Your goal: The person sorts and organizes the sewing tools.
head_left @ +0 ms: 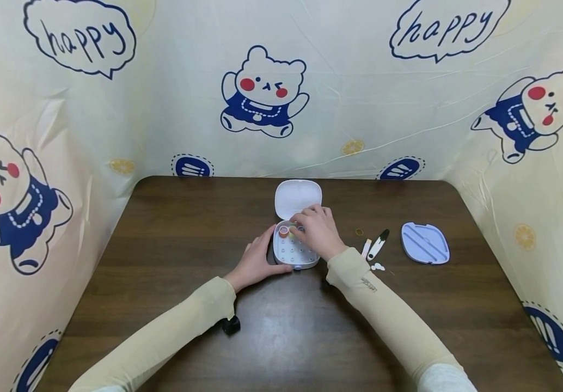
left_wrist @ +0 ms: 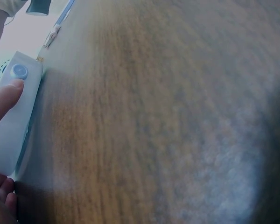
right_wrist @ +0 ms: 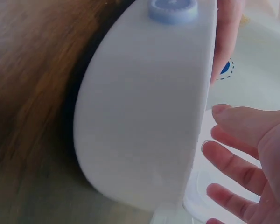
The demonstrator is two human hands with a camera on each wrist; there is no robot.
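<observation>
A white sewing box (head_left: 296,256) stands on the table with its lid (head_left: 298,199) raised at the back. Small pegs cover its floor. Inside, towards the back, sit a few thread spools, an orange-red one (head_left: 283,232) at the left. My left hand (head_left: 258,260) holds the box at its left front corner; the thumb (left_wrist: 7,100) lies on the front wall by the blue round latch (left_wrist: 19,71). Over the box's back right part is my right hand (head_left: 317,231), fingers near the spools. In the right wrist view its fingers (right_wrist: 233,163) are spread, with nothing seen between them.
Right of the box lie a black-and-white cutter-like tool (head_left: 378,245), a slim white stick with a yellow end (head_left: 366,249), small white pieces (head_left: 377,267) and a gold-coloured ring (head_left: 359,232). Farther right is a lavender tray (head_left: 425,243). A printed cloth (head_left: 164,98) surrounds the table.
</observation>
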